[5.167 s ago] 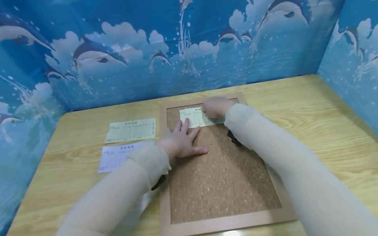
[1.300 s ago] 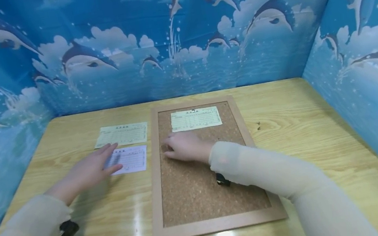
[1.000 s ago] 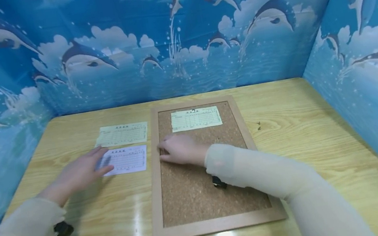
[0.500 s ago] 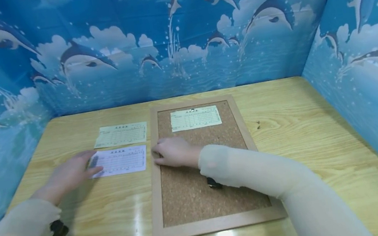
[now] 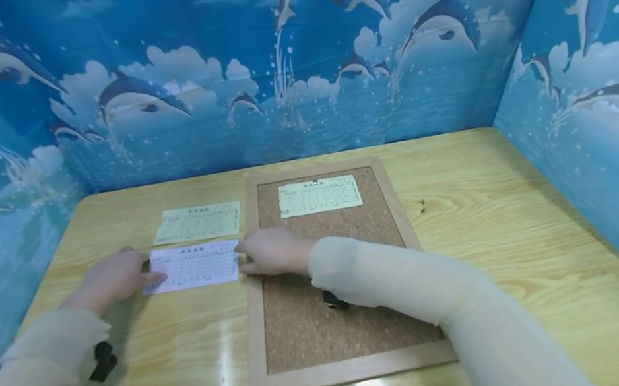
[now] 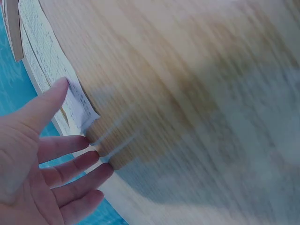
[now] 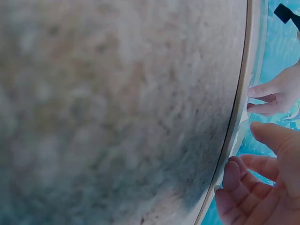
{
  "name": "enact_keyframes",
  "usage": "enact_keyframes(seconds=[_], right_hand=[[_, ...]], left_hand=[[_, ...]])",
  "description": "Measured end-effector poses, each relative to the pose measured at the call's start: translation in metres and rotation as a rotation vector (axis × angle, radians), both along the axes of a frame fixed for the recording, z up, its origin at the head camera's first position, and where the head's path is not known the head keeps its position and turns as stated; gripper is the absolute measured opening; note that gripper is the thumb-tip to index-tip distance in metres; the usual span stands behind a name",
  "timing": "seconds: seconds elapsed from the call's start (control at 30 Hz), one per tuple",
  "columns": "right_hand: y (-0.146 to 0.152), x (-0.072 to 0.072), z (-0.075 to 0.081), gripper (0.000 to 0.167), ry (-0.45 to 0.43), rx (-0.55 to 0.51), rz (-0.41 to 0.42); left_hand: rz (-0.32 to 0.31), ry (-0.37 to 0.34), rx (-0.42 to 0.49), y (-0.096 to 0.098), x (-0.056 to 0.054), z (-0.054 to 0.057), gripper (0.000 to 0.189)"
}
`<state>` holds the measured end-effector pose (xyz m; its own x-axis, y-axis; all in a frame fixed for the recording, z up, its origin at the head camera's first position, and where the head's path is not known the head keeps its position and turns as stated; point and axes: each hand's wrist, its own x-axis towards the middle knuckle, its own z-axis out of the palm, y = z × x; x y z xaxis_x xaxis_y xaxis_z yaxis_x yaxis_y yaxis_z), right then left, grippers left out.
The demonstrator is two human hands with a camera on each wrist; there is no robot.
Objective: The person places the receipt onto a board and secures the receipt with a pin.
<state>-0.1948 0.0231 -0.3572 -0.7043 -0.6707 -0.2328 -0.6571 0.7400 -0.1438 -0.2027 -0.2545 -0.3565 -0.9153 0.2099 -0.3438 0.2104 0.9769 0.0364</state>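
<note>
A white printed paper form lies on the table left of the corkboard. My left hand is at its left edge. In the left wrist view the thumb lies on the paper and the other fingers spread, loosely bent, by its corner, which is slightly raised. My right hand reaches across the board's left frame, fingertips right at the form's right edge. The right wrist view shows that hand's fingers loosely bent, thumb apart. A pale green form sits at the board's top under a small pin.
Another pale green form lies just behind the white one. Small dark bits rest on the wooden table right of the board. A dolphin-print cloth rises at the back and both sides.
The right hand has left the pinned green form and moved left to the white form's right edge. The left hand has left the board, passing left over the white form to its left edge.
</note>
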Motion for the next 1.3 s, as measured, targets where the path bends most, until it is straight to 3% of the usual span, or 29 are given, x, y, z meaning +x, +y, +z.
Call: enact_keyframes(seconds=[0.23,0.47,0.87,1.1,1.3], right_hand=[[-0.005,0.000,0.001,0.044,-0.047,0.011,0.020],[-0.008,0.000,0.001,0.039,-0.040,0.042,0.010],[-0.009,0.004,-0.001,0.038,-0.056,0.084,-0.004],[-0.007,0.006,-0.001,0.036,-0.076,0.086,-0.005],[-0.005,0.004,-0.001,0.041,-0.096,0.067,-0.002]], left_hand=[[0.029,-0.006,-0.005,0.004,0.000,0.004,0.056],[0.073,0.011,0.056,0.003,0.000,-0.001,0.056],[0.049,0.035,0.277,-0.002,0.004,-0.008,0.055],[0.068,0.027,0.412,-0.012,0.007,-0.012,0.022],[0.101,-0.015,0.491,-0.021,0.009,-0.013,0.015]])
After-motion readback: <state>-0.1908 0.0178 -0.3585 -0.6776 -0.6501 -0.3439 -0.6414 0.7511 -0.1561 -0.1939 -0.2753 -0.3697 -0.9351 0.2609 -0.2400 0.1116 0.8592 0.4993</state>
